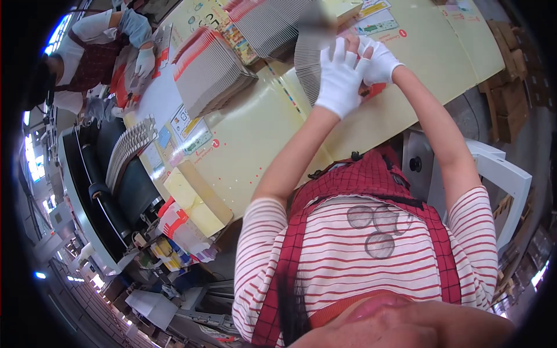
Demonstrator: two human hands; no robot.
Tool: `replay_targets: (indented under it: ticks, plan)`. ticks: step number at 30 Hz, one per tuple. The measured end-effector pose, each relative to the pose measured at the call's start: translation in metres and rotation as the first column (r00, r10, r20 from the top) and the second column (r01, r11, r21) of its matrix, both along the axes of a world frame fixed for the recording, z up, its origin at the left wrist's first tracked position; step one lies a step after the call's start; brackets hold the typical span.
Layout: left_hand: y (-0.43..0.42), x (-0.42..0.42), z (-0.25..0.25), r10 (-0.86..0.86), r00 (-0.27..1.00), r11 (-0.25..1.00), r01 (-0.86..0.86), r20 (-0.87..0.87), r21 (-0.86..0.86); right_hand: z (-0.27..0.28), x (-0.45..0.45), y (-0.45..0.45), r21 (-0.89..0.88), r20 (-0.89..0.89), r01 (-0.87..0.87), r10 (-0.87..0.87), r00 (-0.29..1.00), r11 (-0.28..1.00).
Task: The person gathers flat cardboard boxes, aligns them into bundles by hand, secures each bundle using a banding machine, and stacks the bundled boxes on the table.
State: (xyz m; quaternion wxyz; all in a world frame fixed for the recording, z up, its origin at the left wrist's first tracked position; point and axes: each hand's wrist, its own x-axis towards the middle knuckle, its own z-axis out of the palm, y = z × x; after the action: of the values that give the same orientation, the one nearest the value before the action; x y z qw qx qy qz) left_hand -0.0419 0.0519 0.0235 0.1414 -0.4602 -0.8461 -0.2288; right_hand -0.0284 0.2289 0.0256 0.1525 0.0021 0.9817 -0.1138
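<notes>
My left hand (339,78), in a white glove with some bare fingertips, lies beside a fanned stack of grey cardboard pieces (306,68). Its fingers are spread, and its thumb side meets the other hand. My right hand (380,62), gloved too, is bent inward against the left, its fingertips partly hidden. Beneath both hands a red printed piece (376,89) shows; I cannot tell whether either hand grips it. A blurred grey shape (317,26) covers the spot just beyond my fingers.
More fanned stacks of grey pieces with red edges (212,72) stand on the printed yellow table (249,156). A yellow block (197,197) sits at the left corner. Left is a machine with black rollers (96,174); past it, a gloved co-worker (96,49). Cardboard boxes (510,104) stand right.
</notes>
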Motion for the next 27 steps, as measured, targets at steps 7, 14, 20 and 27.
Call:
replay_targets:
  ticks: [7, 14, 20, 27]
  plan:
    - [0.023, -0.010, 0.002, 0.190, 0.968, 0.785, -0.049, 0.165, -0.617, -0.016, 0.025, -0.010, 0.021, -0.209, -0.087, 0.089, 0.974, 0.996]
    - [0.010, 0.012, -0.008, 0.274, 0.937, 0.879, -0.152, 0.217, -0.452, -0.001, 0.026, -0.021, 0.012, -0.175, -0.172, 0.172, 0.969, 0.985]
    - [-0.031, -0.030, -0.006, 0.332, 0.843, 0.935, -0.235, 0.424, -0.266, -0.012, 0.110, -0.029, -0.296, -0.744, 0.196, -0.355, 0.566, 0.935]
    - [-0.071, 0.031, 0.002, -0.504, 0.020, 0.779, -0.421, 0.863, 0.465, -0.012, 0.142, -0.048, -0.958, 0.283, 0.262, -0.253, 0.925, -0.115]
